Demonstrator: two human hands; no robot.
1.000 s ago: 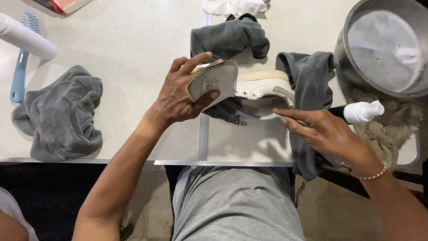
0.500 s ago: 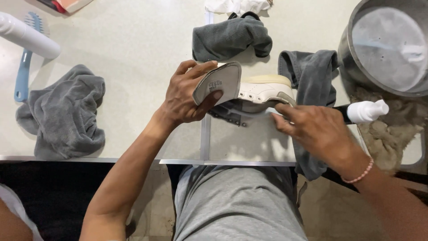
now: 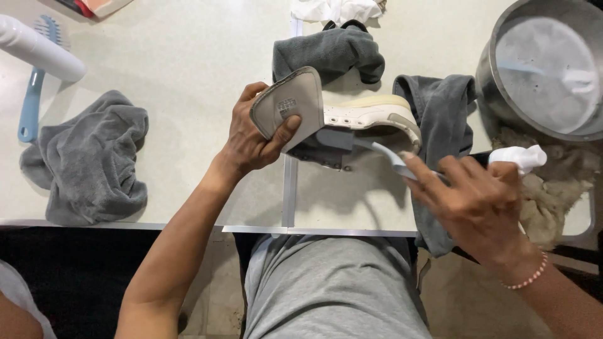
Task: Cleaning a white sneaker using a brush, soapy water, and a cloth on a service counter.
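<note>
Head view: at frame centre, the left hand (image 3: 254, 135) pinches the white sneaker's (image 3: 352, 119) tongue, fingers pressed together, steadying the shoe on its side above the table (image 3: 188, 56). The right hand (image 3: 480, 204), fingers curled, grips a brush (image 3: 383, 154) whose head meets the shoe's opening.

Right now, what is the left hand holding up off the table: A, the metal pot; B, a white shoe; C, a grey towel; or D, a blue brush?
B: the left hand grips the white shoe by its heel end, sole turned toward the camera, while the grey towel, the blue brush and the metal pot sit untouched on the table.
</note>
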